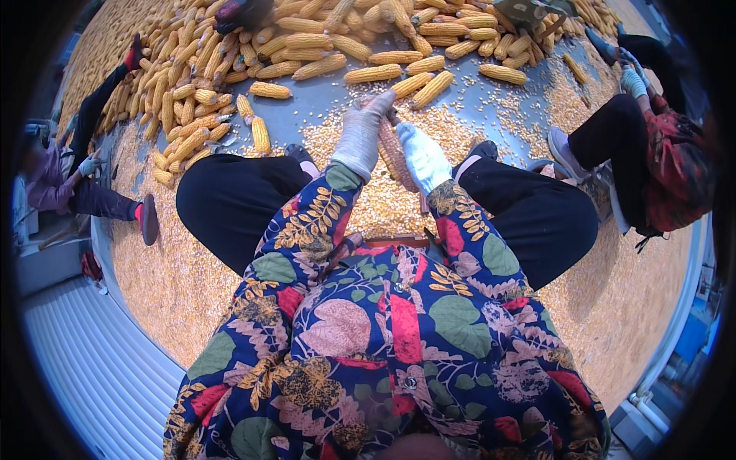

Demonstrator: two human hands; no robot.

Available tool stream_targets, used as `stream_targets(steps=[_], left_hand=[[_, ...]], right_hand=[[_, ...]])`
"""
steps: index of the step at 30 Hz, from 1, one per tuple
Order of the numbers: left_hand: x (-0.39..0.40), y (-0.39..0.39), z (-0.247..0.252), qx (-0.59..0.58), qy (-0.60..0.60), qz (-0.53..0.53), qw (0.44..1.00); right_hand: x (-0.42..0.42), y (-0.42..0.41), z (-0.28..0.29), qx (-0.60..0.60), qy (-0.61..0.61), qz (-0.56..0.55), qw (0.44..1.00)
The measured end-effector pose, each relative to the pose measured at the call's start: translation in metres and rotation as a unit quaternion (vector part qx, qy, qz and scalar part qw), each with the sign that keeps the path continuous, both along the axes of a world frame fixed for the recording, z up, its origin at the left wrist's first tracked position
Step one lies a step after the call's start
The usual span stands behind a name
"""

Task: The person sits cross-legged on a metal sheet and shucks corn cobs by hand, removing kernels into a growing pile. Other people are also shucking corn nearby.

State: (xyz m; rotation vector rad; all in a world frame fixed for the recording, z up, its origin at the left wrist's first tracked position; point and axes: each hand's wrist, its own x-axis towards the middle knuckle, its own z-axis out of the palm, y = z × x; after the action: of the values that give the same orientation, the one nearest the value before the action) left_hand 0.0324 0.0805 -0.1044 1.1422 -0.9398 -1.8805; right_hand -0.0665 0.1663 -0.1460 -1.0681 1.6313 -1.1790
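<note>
Over the kernels between my knees, my left hand (361,135), in a striped knit glove, grips the upper part of a corn cob (393,150). Most of the cob's visible face looks stripped and pinkish. My right hand (422,156), in a pale white glove, closes on the cob from the other side; its fingertips are partly hidden. Loose yellow kernels (382,210) lie heaped beneath both hands. Just beyond the left glove, two whole ears of corn (432,89) rest on the grey surface.
A large pile of corn ears (305,43) spreads ahead. A person (49,187) sits at the left, and another in a red-patterned top (675,167) at the right. Ribbed sheeting (98,339) lies lower left. Loose ears (260,135) lie near my left shoe.
</note>
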Motion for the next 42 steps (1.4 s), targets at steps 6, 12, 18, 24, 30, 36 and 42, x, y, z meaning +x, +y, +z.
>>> stream_targets(steps=[6,12,18,24,30,36,42], left_hand=[[-0.003,0.014,-0.003,0.017,0.016,-0.018,1.0],[-0.015,0.021,0.015,-0.061,0.031,-0.081,0.994],[0.013,-0.017,-0.007,0.087,0.094,0.051,0.99],[0.023,-0.026,-0.023,0.116,0.09,0.159,0.976],[0.019,-0.029,-0.023,0.201,0.187,0.157,0.949],[0.019,-0.034,-0.034,0.16,0.186,0.15,0.958],[0.018,-0.028,-0.034,0.165,0.128,0.148,0.967]], right_hand=[[0.01,-0.005,0.016,0.21,0.019,0.015,0.977],[-0.02,0.002,-0.048,0.093,0.132,0.21,0.964],[-0.034,0.005,0.005,0.25,0.231,0.054,0.939],[-0.026,0.011,0.011,0.084,-0.009,0.053,0.995],[-0.01,0.008,0.037,0.257,-0.472,-0.036,0.842],[-0.006,0.009,0.031,0.25,-0.43,-0.01,0.867],[0.003,0.009,0.041,0.161,0.044,0.073,0.983]])
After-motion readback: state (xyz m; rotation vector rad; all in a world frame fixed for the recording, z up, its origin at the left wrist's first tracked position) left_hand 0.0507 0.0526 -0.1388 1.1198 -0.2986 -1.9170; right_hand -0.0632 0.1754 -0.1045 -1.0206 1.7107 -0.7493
